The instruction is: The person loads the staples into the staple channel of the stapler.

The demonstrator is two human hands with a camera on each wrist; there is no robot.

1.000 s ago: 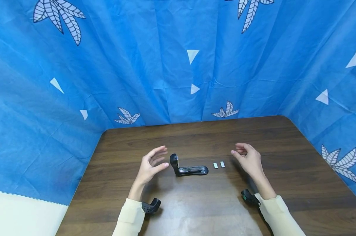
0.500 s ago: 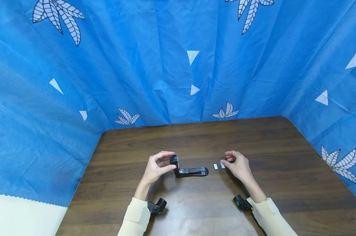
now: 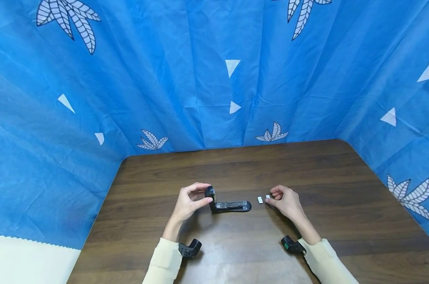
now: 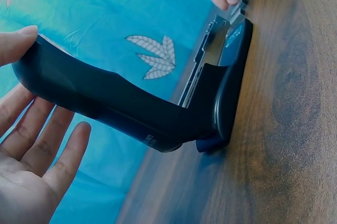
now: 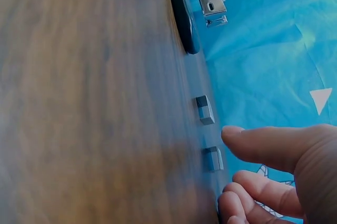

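A black stapler [image 3: 232, 206] rests opened up on the table, its top arm [image 4: 100, 87] raised and its metal magazine exposed. My left hand [image 3: 187, 201] holds the end of that raised arm between thumb and fingers. Two small silvery staple strips lie right of the stapler: a nearer strip [image 3: 260, 200] and a farther strip [image 5: 214, 159]. My right hand [image 3: 285, 201] is at the farther strip, the thumb covering part of it in the head view. In the right wrist view, a gap shows between thumb and fingertips, with the strip beside it.
The brown wooden table [image 3: 228, 169] has a blue leaf-patterned curtain [image 3: 214, 79] along its back and sides. Black camera mounts sit on both wrists, the left mount [image 3: 190, 248] and the right mount [image 3: 292, 245] low over the table.
My left hand has moved right and taken hold of the stapler's raised arm. My right hand has moved left and down to the farther staple strip. The stapler stays in place.
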